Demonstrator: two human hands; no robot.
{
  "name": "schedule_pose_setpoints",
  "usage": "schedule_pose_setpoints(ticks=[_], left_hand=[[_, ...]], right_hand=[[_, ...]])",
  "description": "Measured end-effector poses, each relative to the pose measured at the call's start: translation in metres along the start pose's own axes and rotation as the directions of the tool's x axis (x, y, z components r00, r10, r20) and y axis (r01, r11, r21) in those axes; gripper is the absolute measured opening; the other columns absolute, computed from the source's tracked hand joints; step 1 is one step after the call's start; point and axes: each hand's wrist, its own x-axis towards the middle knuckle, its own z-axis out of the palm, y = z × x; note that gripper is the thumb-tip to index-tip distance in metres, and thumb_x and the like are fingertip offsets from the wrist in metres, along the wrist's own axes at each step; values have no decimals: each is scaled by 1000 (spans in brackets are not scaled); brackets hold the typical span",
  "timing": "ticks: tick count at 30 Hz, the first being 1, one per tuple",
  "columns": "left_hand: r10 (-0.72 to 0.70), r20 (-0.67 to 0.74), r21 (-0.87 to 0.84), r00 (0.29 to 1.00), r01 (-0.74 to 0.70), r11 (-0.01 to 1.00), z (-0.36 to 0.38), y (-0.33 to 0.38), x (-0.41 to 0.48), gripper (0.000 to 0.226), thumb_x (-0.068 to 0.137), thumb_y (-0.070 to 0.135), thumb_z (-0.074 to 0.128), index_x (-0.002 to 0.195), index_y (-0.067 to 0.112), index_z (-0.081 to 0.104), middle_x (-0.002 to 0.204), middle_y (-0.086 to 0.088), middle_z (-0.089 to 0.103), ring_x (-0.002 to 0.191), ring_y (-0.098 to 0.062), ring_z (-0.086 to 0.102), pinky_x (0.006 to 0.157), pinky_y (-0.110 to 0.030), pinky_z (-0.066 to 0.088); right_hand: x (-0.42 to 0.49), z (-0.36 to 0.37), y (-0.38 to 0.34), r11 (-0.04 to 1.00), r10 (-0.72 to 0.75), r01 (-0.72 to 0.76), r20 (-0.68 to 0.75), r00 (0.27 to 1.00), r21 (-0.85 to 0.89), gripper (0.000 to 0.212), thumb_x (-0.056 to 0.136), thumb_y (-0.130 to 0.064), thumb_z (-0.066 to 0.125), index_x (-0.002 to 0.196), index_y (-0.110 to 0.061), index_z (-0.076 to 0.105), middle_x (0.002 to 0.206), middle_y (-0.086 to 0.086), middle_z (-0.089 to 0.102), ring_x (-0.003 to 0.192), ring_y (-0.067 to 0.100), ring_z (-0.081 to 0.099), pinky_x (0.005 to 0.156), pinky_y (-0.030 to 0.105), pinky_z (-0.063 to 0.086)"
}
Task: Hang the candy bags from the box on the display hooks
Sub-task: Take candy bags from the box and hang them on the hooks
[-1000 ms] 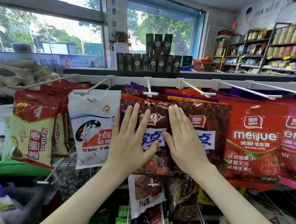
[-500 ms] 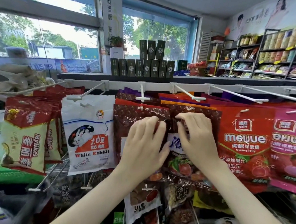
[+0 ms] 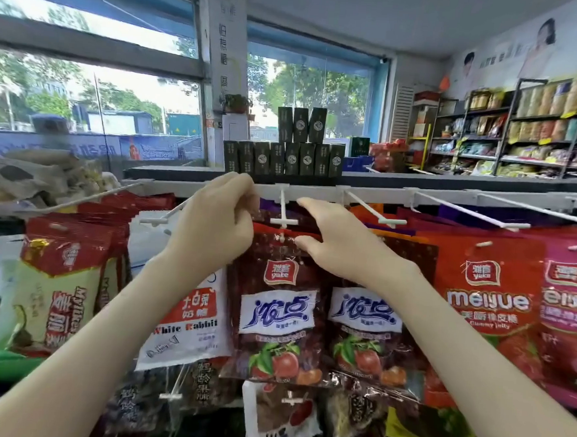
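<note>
While both hands are raised to the top rail (image 3: 377, 194) of the rack, the head view shows a dark brown candy bag (image 3: 276, 306) hanging under the middle hook (image 3: 283, 214). The left hand (image 3: 216, 227) is curled closed, with its fingertips pinching the upper left corner of this bag just beside the hook. The right hand (image 3: 343, 247) is half open; its thumb and forefinger touch the red top edge of the bag on the other side of the hook, but I cannot tell if they really grip it. The cross-shaped hook tip stands free between the two hands, with a little open room in front of it.

A second brown bag (image 3: 365, 326) of the same kind hangs just beside the first, on its right. Further right hang a red gummy bag (image 3: 489, 300) and a pink bag (image 3: 571, 306), cut by the picture edge. To the left are a white bag (image 3: 187, 324) with a rabbit name and a yellow-green bag (image 3: 59, 298). I count five white hooks sticking out from the rail; the three on the right have long bare rods. Lower hooks carry more bags, crowded closely.
</note>
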Motion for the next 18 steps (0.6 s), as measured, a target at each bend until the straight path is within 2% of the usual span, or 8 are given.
schedule_pose_setpoints(ticks=[3,5,7,9,12,14,16,18], left_hand=[[-168,207,183,964,131,974,-1,-14,37,27,77,-5,42,90,12,60,94,-5,62,87,-21,55,76,-32,45],[-287,424,387,859,114,915,10,-21,60,36,84,-3,44,115,10,57,115,-7,60,102,-23,56,86,-33,47],[-343,563,522,752,-2,853,22,-23,77,47,90,0,43,135,13,46,131,-10,54,115,-26,53,91,-35,47],[-354,644,551,678,-90,830,33,-26,91,61,92,-3,38,147,22,32,144,-9,44,125,-28,47,97,-38,45],[-398,720,562,568,-141,815,44,-31,104,74,90,-4,33,151,35,17,154,-7,31,133,-30,40,100,-41,43],[-430,740,570,517,-143,809,49,-34,108,73,93,-1,30,151,39,10,156,-6,26,133,-29,39,98,-39,40],[-456,730,580,510,-108,808,52,-36,107,66,96,4,27,153,31,9,157,-5,23,137,-28,34,103,-39,36],[-479,714,583,510,-57,810,56,-41,105,57,98,8,27,153,21,16,155,-7,28,135,-28,37,104,-39,35]], right_hand=[[27,-11,-7,981,150,-118,215,965,-153,68,89,-36,60,145,-14,29,140,9,47,125,26,46,105,41,38],[39,-16,-9,980,197,-176,331,923,-93,73,88,-33,62,148,-19,23,146,4,41,128,23,43,106,38,37],[44,-13,-11,973,208,-231,391,897,13,74,89,-25,61,150,-22,20,148,0,38,129,21,42,107,36,35],[46,-5,-11,933,227,-310,366,903,186,67,89,-13,57,148,-22,26,146,1,40,127,22,43,107,39,35],[52,7,-7,846,317,-362,175,932,392,48,89,-3,41,135,-15,48,135,8,51,120,22,48,102,32,37],[61,12,-2,862,380,-387,87,921,327,44,89,-2,38,130,-10,53,131,11,54,119,24,49,93,27,38],[74,18,4,899,396,-407,95,913,160,38,89,-4,40,124,-8,56,127,12,56,116,29,50,97,33,41],[87,24,7,910,415,-415,105,904,-23,31,92,-9,43,120,-10,57,124,11,57,119,31,47,102,42,35]])
